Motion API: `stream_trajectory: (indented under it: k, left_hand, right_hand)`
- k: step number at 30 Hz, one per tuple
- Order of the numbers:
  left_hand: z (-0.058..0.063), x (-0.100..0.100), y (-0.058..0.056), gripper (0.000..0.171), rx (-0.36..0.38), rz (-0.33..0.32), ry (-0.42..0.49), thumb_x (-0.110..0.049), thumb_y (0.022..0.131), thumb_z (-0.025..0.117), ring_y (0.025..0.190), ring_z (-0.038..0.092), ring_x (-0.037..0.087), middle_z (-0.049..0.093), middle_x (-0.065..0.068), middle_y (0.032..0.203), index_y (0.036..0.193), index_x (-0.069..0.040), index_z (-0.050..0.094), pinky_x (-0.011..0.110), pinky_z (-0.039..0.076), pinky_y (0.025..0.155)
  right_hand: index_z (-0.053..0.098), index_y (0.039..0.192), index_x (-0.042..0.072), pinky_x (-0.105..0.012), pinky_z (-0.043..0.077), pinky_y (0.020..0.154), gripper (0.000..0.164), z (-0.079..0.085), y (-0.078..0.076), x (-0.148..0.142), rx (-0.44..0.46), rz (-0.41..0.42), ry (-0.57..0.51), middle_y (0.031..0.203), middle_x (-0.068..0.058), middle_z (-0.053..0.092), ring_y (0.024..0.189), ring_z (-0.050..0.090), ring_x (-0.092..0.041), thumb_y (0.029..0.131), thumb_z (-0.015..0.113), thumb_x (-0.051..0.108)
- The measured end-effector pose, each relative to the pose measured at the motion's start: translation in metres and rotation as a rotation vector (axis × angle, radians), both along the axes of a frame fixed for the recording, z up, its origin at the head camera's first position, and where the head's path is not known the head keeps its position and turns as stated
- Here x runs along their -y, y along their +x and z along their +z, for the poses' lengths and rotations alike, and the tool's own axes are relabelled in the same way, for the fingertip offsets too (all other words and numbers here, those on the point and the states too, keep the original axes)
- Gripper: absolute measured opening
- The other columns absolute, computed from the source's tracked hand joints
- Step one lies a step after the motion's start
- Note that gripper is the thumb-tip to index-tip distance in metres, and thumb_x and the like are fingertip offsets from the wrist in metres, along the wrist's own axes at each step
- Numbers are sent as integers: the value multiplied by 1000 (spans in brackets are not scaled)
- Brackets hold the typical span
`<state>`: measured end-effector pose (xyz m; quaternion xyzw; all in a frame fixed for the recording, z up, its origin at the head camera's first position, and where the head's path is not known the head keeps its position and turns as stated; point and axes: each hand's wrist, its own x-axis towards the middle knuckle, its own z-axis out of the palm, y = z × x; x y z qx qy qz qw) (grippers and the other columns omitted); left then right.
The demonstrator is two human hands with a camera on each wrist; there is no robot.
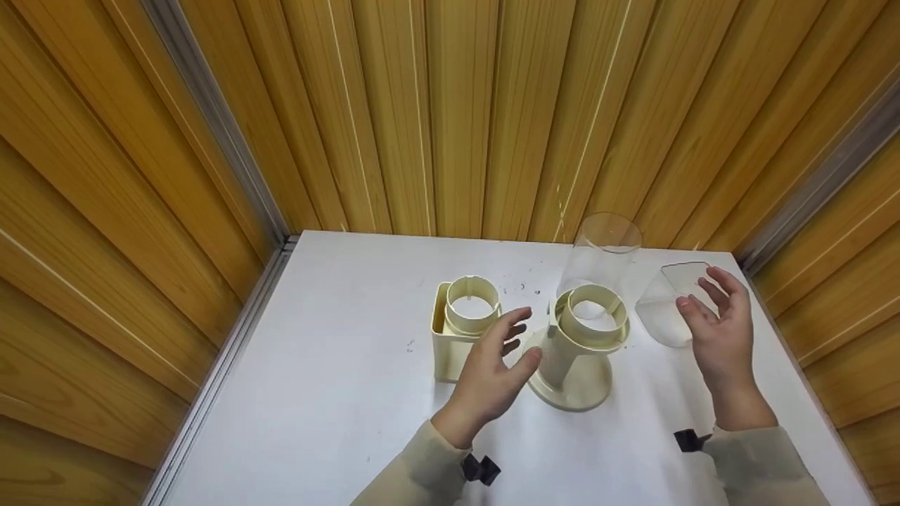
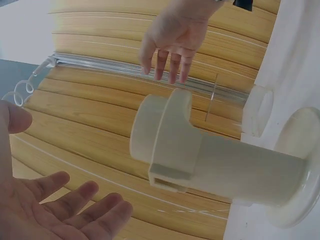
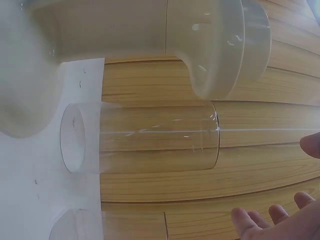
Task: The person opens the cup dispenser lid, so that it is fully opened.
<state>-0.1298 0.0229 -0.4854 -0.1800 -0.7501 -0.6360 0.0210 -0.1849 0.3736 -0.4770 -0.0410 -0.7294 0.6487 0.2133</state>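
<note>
In the head view my left hand (image 1: 485,383) is held above the table with fingers spread, holding nothing. It hovers between a cream rectangular holder (image 1: 448,355) with a ring on top and a cream stand (image 1: 562,362) on a round base. The stand, also large in the left wrist view, bears a ring-shaped collar (image 1: 594,336) at its top. My right hand (image 1: 724,348) is raised at the right, fingers loosely bent around nothing. Beside it stands a clear, angular container (image 1: 661,316). Behind the cream stand is a clear cylinder (image 1: 598,263), upright on the table.
A white table (image 1: 316,351) bears small dark marks. Wood-look panel walls (image 1: 450,119) rise behind it and at both sides. Metal profiles (image 1: 211,105) run along the corners and the table's left edge. The clear vessels are hard to see against the panels.
</note>
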Motion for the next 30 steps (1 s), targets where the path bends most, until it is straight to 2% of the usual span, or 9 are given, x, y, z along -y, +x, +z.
stream_trajectory:
  k: [4,8,11,15,18,20,23,26,30]
  left_hand:
    - [9,16,3,59,-15,-6,49,-35,109,65,151,64,32,62,11,166,162,-10,56,50,55,127]
    - [18,36,6,66,-44,-31,101,-48,111,64,152,63,32,60,12,167,163,-9,54,50,54,128]
    - [23,53,4,71,-103,-37,116,-52,111,64,152,62,36,58,16,167,164,-6,53,50,55,127]
    - [25,79,-4,68,-183,6,135,-46,109,65,149,62,45,58,24,164,162,-4,55,55,57,124]
    - [23,98,-12,65,-207,57,132,-42,108,66,148,61,49,59,23,163,160,-4,56,60,56,123]
    - [20,109,-18,66,-208,94,108,-43,108,66,149,60,48,59,20,163,160,-5,56,62,55,123]
    - [17,126,-24,65,-188,139,85,-39,106,65,151,59,44,58,18,165,161,-6,56,60,55,124]
    - [13,140,-32,62,-164,168,97,-30,104,63,151,58,44,57,19,166,161,-5,56,54,56,124]
    - [7,155,-43,62,-133,202,79,-24,103,59,152,57,43,54,19,168,162,-7,56,50,55,124]
  right_hand:
    - [45,165,19,-7,51,111,68,1,6,-6,16,-16,32,165,8,43,150,45,-10,106,72,-2]
    - [46,165,22,-8,50,113,67,1,10,-9,31,-44,114,166,6,46,149,46,-7,107,71,0]
    - [46,165,21,-8,50,112,66,1,11,-12,46,-72,180,162,13,48,147,47,-3,107,71,2]
    - [44,167,17,-9,48,113,66,0,13,-16,72,-91,231,155,25,48,146,46,1,108,71,6]
    - [41,169,16,-9,46,116,68,-3,15,-19,91,-86,248,154,26,46,147,45,1,109,72,9]
    - [40,170,16,-8,45,116,69,-5,16,-22,111,-82,262,157,23,46,148,43,0,109,72,11]
    - [38,172,16,-7,43,114,71,-9,16,-28,153,-68,320,168,5,45,152,42,-8,110,73,18]
    - [37,174,16,-10,42,122,73,-13,16,-35,186,-61,385,177,-12,38,159,40,-21,111,72,25]
    - [36,176,14,-26,35,137,76,-19,18,-47,210,-73,421,181,-19,32,165,33,-36,111,72,31]
